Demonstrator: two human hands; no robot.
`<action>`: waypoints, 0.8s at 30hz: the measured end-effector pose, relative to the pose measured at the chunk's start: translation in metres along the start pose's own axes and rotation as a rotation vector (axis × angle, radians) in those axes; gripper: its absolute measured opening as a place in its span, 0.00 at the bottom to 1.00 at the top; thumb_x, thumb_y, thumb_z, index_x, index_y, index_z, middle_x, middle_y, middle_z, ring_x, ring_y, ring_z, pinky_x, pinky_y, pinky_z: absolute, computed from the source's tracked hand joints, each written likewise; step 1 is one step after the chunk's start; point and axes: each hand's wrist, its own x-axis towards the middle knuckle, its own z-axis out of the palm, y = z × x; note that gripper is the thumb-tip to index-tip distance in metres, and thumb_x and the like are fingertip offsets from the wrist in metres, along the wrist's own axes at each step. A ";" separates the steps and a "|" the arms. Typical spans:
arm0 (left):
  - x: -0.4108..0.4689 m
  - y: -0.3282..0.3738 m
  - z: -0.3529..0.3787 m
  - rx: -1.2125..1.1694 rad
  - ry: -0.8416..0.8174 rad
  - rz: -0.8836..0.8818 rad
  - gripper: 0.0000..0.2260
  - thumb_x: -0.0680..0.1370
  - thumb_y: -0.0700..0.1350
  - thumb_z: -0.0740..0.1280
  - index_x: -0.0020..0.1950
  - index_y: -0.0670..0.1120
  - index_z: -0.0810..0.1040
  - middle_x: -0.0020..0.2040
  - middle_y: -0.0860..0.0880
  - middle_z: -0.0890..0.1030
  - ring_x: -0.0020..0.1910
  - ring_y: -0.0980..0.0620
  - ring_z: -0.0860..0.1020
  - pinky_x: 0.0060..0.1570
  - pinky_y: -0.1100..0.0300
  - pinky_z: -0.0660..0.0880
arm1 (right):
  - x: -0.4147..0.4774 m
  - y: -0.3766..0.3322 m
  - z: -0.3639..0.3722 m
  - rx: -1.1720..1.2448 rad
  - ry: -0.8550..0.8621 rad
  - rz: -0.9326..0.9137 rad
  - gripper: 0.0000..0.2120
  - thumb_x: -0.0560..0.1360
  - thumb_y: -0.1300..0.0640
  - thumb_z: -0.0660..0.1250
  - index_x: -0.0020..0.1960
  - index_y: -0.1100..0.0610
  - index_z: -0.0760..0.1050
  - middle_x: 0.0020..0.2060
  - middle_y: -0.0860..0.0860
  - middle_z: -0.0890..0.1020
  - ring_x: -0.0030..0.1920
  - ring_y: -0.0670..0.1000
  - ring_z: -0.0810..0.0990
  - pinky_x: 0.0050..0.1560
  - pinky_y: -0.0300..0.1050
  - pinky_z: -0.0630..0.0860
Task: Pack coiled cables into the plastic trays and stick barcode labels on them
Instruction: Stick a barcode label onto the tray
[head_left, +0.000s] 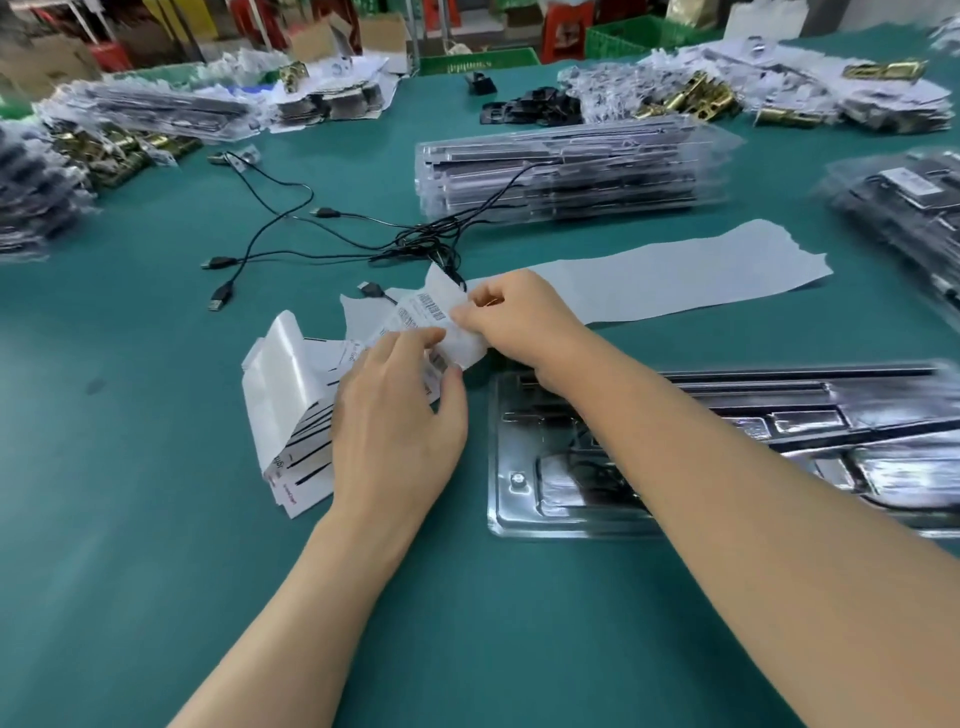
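Between left hand (397, 415) and right hand (522, 322), barcode label (431, 307), print illegible.

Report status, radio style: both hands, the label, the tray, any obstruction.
Left hand holds white label sheet. Right hand pinches white barcode label. Clear plastic tray lies under right forearm. Nothing blocking it.

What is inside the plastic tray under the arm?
A coiled black cable lies in the tray. The right arm covers the middle part, so what lies there cannot be seen.

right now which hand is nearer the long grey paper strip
Right. The right hand is at the strip's left end; the left hand holds label sheets, farther off.
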 end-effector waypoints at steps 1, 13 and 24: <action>0.005 -0.001 -0.002 -0.012 0.014 0.001 0.14 0.81 0.47 0.66 0.66 0.49 0.78 0.61 0.52 0.80 0.59 0.50 0.77 0.58 0.54 0.73 | -0.002 0.002 0.001 0.081 0.000 0.018 0.07 0.78 0.57 0.72 0.53 0.60 0.83 0.40 0.50 0.82 0.37 0.47 0.76 0.34 0.36 0.71; 0.057 -0.012 -0.002 -0.038 0.016 -0.018 0.14 0.77 0.53 0.74 0.60 0.49 0.85 0.56 0.53 0.85 0.58 0.53 0.81 0.62 0.52 0.75 | -0.013 0.012 -0.001 0.322 -0.022 -0.046 0.12 0.78 0.60 0.70 0.61 0.52 0.77 0.50 0.54 0.87 0.50 0.58 0.86 0.56 0.58 0.81; 0.063 -0.019 -0.005 -0.092 -0.039 -0.053 0.07 0.77 0.56 0.73 0.48 0.55 0.88 0.45 0.58 0.86 0.51 0.56 0.83 0.53 0.52 0.79 | -0.019 0.018 0.002 0.227 0.044 -0.193 0.12 0.81 0.60 0.68 0.63 0.51 0.74 0.45 0.48 0.86 0.33 0.43 0.74 0.29 0.30 0.67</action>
